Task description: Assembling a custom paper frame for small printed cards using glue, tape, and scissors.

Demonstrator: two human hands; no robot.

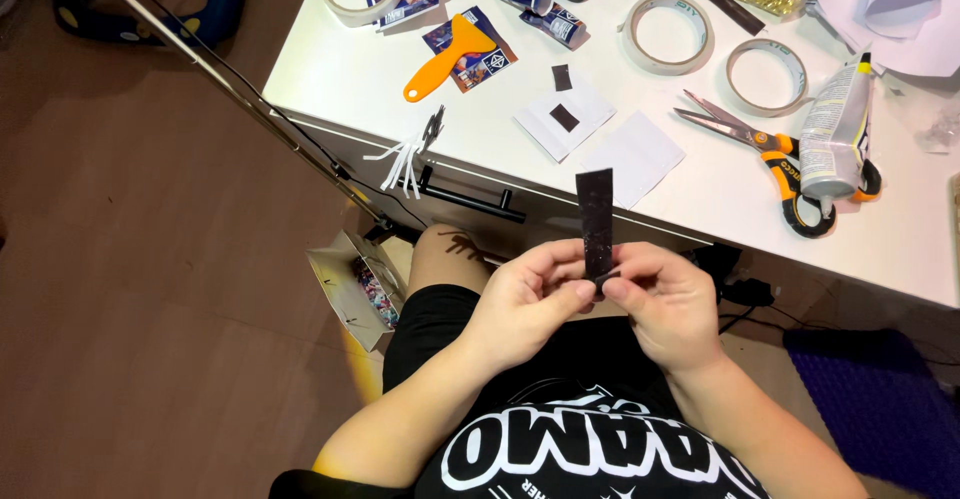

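A dark strip [595, 221] is pinched at its lower end between both hands — left hand [527, 299], right hand [668, 302] — while two short dark pieces [563, 97] already lie cut on the surface [330, 69], the scissors [775, 154] set aside.

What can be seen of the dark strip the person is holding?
The dark strip is narrow, flat and near black, faintly glossy, like tape or leather. It stands upright in front of the white table's edge. Its lower end is pinched between the fingers of the left hand and right hand; the upper end is free.
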